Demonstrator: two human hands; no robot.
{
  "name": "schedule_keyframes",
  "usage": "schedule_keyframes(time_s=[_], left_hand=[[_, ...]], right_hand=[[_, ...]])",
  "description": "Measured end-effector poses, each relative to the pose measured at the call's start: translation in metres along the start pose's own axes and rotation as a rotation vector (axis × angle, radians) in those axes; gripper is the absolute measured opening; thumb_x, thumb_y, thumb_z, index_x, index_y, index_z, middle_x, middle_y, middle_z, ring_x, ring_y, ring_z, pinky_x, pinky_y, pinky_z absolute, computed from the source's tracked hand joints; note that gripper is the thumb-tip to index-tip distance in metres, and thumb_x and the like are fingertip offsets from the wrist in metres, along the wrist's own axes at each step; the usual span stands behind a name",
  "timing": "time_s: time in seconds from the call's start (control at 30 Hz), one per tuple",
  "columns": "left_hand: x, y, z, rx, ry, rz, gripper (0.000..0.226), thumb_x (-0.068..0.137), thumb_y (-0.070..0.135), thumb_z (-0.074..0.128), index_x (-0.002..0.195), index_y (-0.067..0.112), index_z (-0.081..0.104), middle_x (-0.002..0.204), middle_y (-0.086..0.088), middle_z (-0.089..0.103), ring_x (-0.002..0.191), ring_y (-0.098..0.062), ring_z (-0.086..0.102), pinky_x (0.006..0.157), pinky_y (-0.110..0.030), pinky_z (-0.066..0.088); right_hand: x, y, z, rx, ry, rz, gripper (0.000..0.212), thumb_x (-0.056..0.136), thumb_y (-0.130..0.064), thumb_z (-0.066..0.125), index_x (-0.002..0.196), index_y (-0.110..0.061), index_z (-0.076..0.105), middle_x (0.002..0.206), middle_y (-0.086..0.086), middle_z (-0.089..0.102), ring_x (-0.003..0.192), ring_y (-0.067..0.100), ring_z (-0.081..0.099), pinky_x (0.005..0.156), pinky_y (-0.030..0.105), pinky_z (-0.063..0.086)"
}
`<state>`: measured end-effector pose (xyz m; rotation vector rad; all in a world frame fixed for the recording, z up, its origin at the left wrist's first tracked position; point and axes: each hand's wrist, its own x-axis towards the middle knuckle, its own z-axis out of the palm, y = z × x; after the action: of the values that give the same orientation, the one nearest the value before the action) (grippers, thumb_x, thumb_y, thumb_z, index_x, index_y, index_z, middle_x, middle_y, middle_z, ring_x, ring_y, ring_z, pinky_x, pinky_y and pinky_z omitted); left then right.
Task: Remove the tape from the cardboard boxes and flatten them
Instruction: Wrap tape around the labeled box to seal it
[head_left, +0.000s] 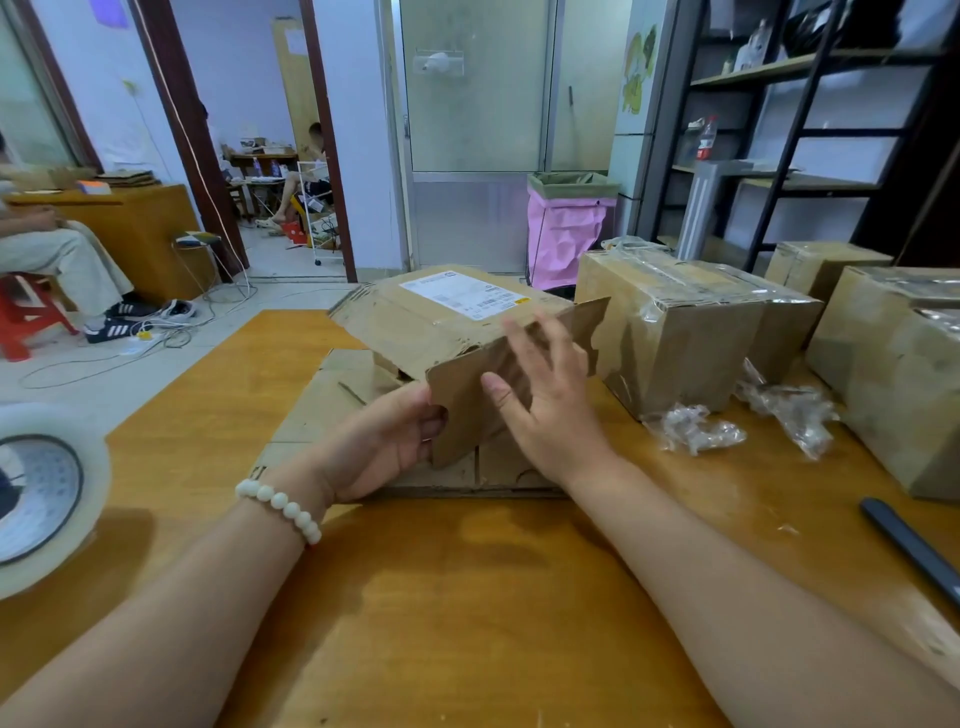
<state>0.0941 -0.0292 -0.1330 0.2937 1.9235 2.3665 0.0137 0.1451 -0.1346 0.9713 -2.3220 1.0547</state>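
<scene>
A brown cardboard box with a white shipping label on top stands on flattened cardboard in the middle of the wooden table. Its near flap hangs open toward me. My left hand grips the lower left edge of that flap. My right hand has its fingers spread flat against the flap's face. To the right stand taped boxes: one close by, another at the far right, a smaller one behind.
Crumpled clear tape and another tape wad lie right of the box. A dark cutter lies at the right edge. A big tape roll sits at the left. A pink-lined bin and shelves stand behind; people sit at the left.
</scene>
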Motion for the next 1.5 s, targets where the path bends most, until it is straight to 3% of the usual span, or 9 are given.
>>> schedule_keyframes(time_s=[0.2, 0.37, 0.5, 0.67, 0.83, 1.0, 1.2, 1.37, 1.5], left_hand=[[0.011, 0.011, -0.019, -0.260, 0.460, 0.039, 0.075, 0.092, 0.070, 0.022, 0.127, 0.012, 0.054, 0.099, -0.006, 0.073, 0.087, -0.021, 0.071, 0.071, -0.030, 0.058], [0.012, 0.013, -0.023, -0.359, 0.578, 0.209, 0.058, 0.097, 0.062, 0.027, 0.121, 0.017, 0.053, 0.092, 0.005, 0.074, 0.079, -0.012, 0.072, 0.067, -0.026, 0.060], [0.015, 0.012, -0.022, -0.259, 0.609, 0.174, 0.034, 0.100, 0.047, 0.038, 0.112, 0.020, 0.054, 0.073, 0.012, 0.070, 0.061, -0.004, 0.065, 0.062, -0.021, 0.057], [0.017, 0.008, -0.022, -0.193, 0.643, 0.110, 0.011, 0.098, 0.020, 0.052, 0.089, 0.017, 0.057, 0.070, 0.003, 0.067, 0.054, -0.007, 0.063, 0.055, -0.021, 0.055], [0.013, 0.012, -0.024, -0.264, 0.685, 0.267, 0.030, 0.102, 0.037, 0.040, 0.085, 0.017, 0.054, 0.072, 0.004, 0.065, 0.059, -0.009, 0.060, 0.055, -0.022, 0.051], [0.010, 0.018, -0.038, -0.280, 0.918, 0.281, 0.045, 0.101, 0.052, 0.028, 0.088, 0.020, 0.057, 0.082, 0.006, 0.060, 0.070, -0.010, 0.051, 0.065, -0.026, 0.040], [0.010, 0.013, -0.048, -0.040, 1.073, 0.254, 0.044, 0.103, 0.047, 0.028, 0.096, 0.022, 0.063, 0.105, 0.002, 0.063, 0.099, -0.014, 0.055, 0.089, -0.034, 0.044], [0.017, 0.001, -0.055, 0.165, 0.911, 0.156, 0.038, 0.102, 0.043, 0.038, 0.127, 0.018, 0.053, 0.132, 0.001, 0.056, 0.123, -0.013, 0.049, 0.096, -0.034, 0.034], [0.018, -0.001, -0.058, 0.186, 0.820, 0.159, 0.050, 0.100, 0.040, 0.046, 0.146, 0.020, 0.039, 0.141, 0.005, 0.049, 0.133, -0.011, 0.041, 0.104, -0.034, 0.028]], right_hand=[[0.001, -0.006, -0.009, 0.123, -0.030, 0.049, 0.070, 0.078, -0.070, 0.044, 0.135, -0.031, 0.042, 0.156, -0.003, 0.015, 0.141, 0.017, 0.011, 0.108, 0.035, 0.014], [-0.007, -0.012, -0.002, 0.055, -0.088, 0.027, 0.099, 0.061, -0.085, 0.051, 0.134, -0.023, 0.026, 0.159, 0.002, 0.002, 0.146, 0.023, 0.005, 0.115, 0.049, 0.023], [-0.006, -0.014, 0.009, -0.018, -0.093, 0.032, 0.100, 0.059, -0.085, 0.041, 0.139, -0.039, 0.001, 0.157, 0.000, -0.010, 0.147, 0.030, 0.001, 0.110, 0.057, 0.029], [-0.008, -0.027, 0.011, -0.113, -0.138, 0.076, 0.094, 0.078, -0.060, 0.057, 0.149, -0.031, 0.002, 0.155, 0.000, -0.020, 0.146, 0.031, -0.003, 0.109, 0.053, 0.032], [-0.005, -0.025, -0.002, 0.076, -0.160, 0.099, 0.079, 0.086, -0.017, 0.058, 0.149, -0.034, 0.013, 0.158, -0.011, -0.010, 0.144, 0.021, 0.016, 0.103, 0.040, 0.042], [0.003, -0.003, -0.015, 0.365, -0.043, 0.243, 0.073, 0.086, 0.008, 0.049, 0.136, -0.043, 0.036, 0.151, -0.009, 0.030, 0.128, 0.006, 0.036, 0.083, 0.002, 0.040], [0.012, 0.022, -0.035, 0.611, 0.057, 0.336, 0.061, 0.084, 0.016, 0.049, 0.116, -0.035, 0.055, 0.112, -0.010, 0.060, 0.086, -0.006, 0.056, 0.077, 0.012, 0.052], [0.010, 0.031, -0.031, 0.344, 0.299, 0.495, 0.030, 0.089, -0.005, 0.060, 0.109, -0.020, 0.044, 0.101, -0.004, 0.052, 0.094, 0.011, 0.052, 0.065, 0.012, 0.039], [0.009, 0.026, -0.027, 0.192, 0.296, 0.468, 0.015, 0.091, -0.010, 0.054, 0.088, -0.011, 0.039, 0.077, -0.002, 0.038, 0.066, 0.013, 0.038, 0.055, 0.023, 0.032]])
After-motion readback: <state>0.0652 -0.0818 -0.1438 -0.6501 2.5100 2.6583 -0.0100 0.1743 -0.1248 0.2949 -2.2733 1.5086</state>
